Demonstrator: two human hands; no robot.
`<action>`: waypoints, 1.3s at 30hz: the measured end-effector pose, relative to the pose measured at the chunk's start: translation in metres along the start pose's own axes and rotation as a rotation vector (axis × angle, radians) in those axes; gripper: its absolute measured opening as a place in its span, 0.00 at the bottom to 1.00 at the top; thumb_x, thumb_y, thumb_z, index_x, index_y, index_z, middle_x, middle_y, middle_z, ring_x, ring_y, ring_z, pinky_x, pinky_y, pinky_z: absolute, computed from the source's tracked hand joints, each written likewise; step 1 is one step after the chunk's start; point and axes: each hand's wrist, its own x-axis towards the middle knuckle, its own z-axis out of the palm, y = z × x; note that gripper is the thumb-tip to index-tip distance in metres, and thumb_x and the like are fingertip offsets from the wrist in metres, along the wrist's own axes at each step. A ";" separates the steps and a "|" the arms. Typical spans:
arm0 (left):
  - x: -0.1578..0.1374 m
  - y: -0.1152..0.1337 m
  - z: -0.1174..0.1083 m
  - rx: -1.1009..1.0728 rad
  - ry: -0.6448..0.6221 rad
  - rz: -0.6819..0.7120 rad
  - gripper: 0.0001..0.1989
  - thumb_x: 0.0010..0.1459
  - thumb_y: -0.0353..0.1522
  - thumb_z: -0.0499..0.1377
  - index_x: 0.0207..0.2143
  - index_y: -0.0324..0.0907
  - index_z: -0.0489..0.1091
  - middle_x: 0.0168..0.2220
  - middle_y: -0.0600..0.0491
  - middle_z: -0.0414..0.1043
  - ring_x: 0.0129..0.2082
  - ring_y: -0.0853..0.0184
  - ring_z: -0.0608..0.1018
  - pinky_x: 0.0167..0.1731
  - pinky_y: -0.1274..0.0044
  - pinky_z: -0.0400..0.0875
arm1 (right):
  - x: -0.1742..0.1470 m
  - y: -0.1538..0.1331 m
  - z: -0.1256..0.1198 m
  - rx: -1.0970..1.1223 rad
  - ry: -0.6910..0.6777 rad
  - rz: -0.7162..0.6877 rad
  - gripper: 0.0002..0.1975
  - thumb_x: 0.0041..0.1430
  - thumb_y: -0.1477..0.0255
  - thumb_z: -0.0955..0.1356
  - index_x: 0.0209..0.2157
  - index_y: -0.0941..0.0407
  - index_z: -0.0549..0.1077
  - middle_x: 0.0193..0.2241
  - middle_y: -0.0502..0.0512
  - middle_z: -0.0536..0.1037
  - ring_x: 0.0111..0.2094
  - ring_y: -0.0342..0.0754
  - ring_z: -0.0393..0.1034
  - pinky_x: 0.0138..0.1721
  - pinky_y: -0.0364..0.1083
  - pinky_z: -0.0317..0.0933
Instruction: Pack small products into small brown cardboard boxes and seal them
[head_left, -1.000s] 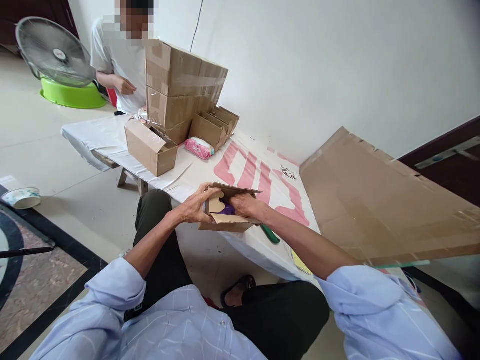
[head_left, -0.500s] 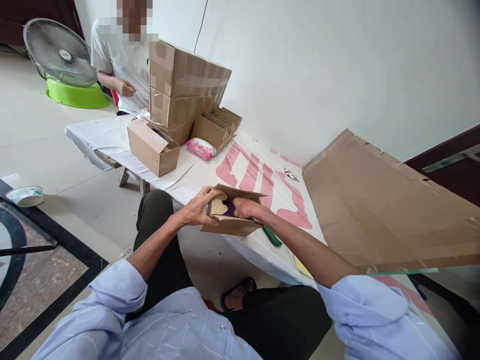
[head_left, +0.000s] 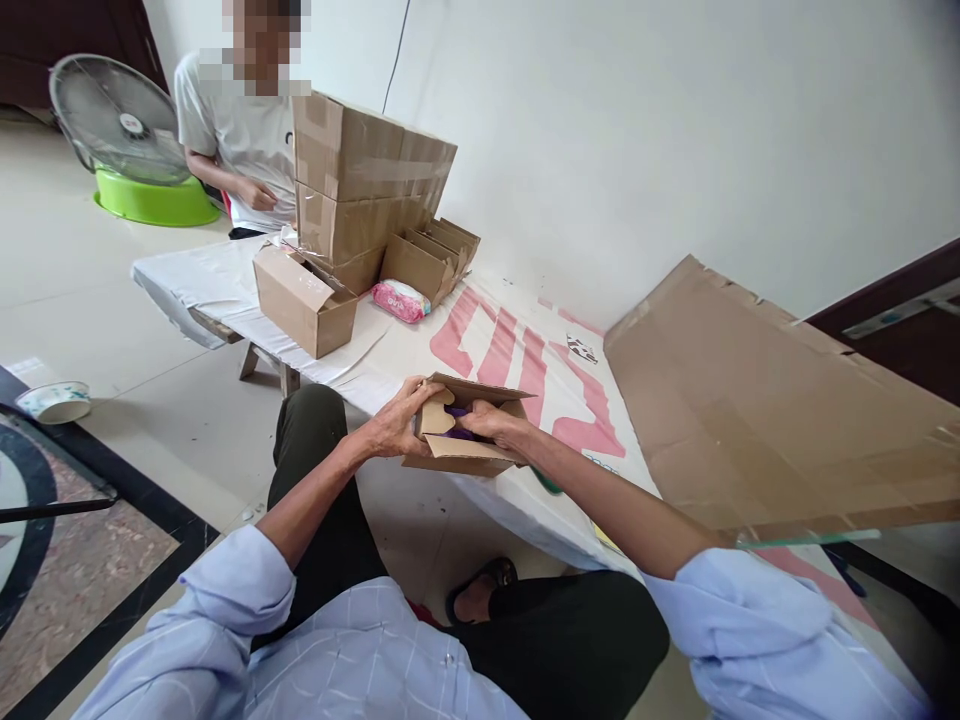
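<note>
A small open cardboard box [head_left: 459, 465] is held over the near edge of the cloth-covered table. My left hand [head_left: 397, 420] is closed around its left end, thumb at the near side and fingers by the far rim, against a notched end flap [head_left: 436, 412]. Into the opening reaches my right hand [head_left: 491, 423], fingers bent down onto a purple item [head_left: 455, 411]; the fingertips are partly hidden by the near flap. What kind of thing the purple item is, I cannot make out. Under my right forearm shows a bit of a green object [head_left: 547, 482].
Another small box [head_left: 304, 305] stands at the table's left, near a pink wipes pack [head_left: 401, 300] and open boxes [head_left: 420, 262]. Large taped cartons [head_left: 367, 160] are stacked behind. A person [head_left: 247, 150] is beyond them. A big cardboard sheet [head_left: 757, 410] leans at right.
My right hand has shifted slightly left and lifted a little inside the box. The near flap now leans further inward. My left hand keeps its hold on the box.
</note>
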 end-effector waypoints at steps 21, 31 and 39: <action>-0.001 -0.004 0.001 0.039 0.003 -0.024 0.65 0.43 0.34 0.77 0.79 0.47 0.49 0.70 0.39 0.56 0.74 0.40 0.63 0.74 0.51 0.62 | -0.035 -0.020 -0.003 0.128 0.304 -0.025 0.27 0.44 0.61 0.79 0.45 0.49 0.71 0.44 0.53 0.80 0.47 0.57 0.77 0.46 0.52 0.72; 0.007 -0.016 -0.012 0.002 0.010 -0.107 0.71 0.43 0.39 0.80 0.81 0.47 0.42 0.73 0.38 0.56 0.72 0.39 0.64 0.71 0.50 0.65 | -0.089 -0.034 -0.062 0.606 0.448 -0.204 0.30 0.43 0.61 0.81 0.47 0.51 0.73 0.36 0.49 0.82 0.33 0.50 0.77 0.32 0.48 0.71; 0.089 -0.081 -0.039 -0.033 0.055 -0.090 0.73 0.35 0.42 0.82 0.79 0.38 0.50 0.75 0.31 0.54 0.76 0.34 0.57 0.74 0.44 0.52 | -0.133 0.010 -0.100 0.920 0.624 -0.335 0.15 0.49 0.64 0.79 0.38 0.51 0.76 0.35 0.48 0.82 0.36 0.49 0.78 0.37 0.46 0.71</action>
